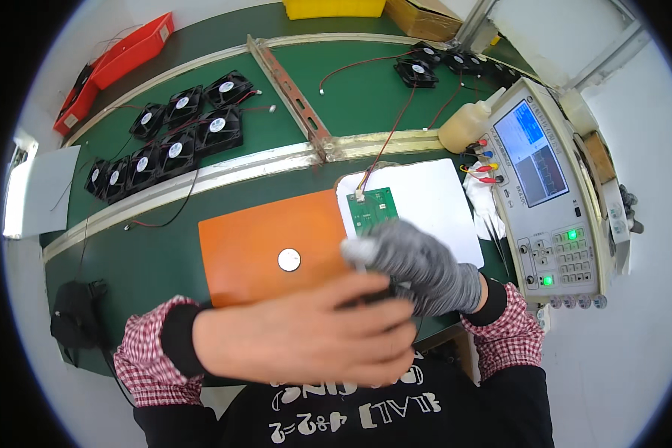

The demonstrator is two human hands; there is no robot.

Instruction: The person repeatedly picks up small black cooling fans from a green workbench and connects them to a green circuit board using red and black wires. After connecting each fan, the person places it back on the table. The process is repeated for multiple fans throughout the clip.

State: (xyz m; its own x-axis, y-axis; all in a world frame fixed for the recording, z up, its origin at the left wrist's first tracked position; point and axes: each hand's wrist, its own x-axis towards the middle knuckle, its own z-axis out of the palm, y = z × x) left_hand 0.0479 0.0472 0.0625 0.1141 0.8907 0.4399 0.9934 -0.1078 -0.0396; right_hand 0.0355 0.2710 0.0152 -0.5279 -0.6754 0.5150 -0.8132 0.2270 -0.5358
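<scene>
Two hands meet low over the green bench, close to the person's chest. The left hand (306, 328) is bare and lies flat across the front, fingers stretched toward the right, covering something dark (366, 295) that only peeps out above the knuckles; I cannot tell what it is or whether the fingers are gripping it. The right hand (418, 265) wears a grey knitted glove, its fingers curled downward over the same dark thing and touching the left hand; how tightly it closes is hidden.

Just beyond the gloved fingers lies a small green circuit board (372, 209), square, flat on a white sheet (433, 201), with a white connector at its far edge where thin red and black wires (396, 127) run away up the bench. Beside the sheet, to the left, is an orange mat (261, 246) with a round white disc (289, 260) on it.

To the right stands a grey test instrument (552, 187) with a blue screen, a keypad and two green lights, red and yellow clips plugged in at its side. A pale plastic bottle (467, 125) stands just behind it. Farther off, black cooling fans (172, 142) with round white labels sit in rows on the left, a few more at the far right. Red trays (119, 63) rest at the far left corner, a yellow bin (334, 7) and a brown cardboard box (424, 18) along the back edge.
</scene>
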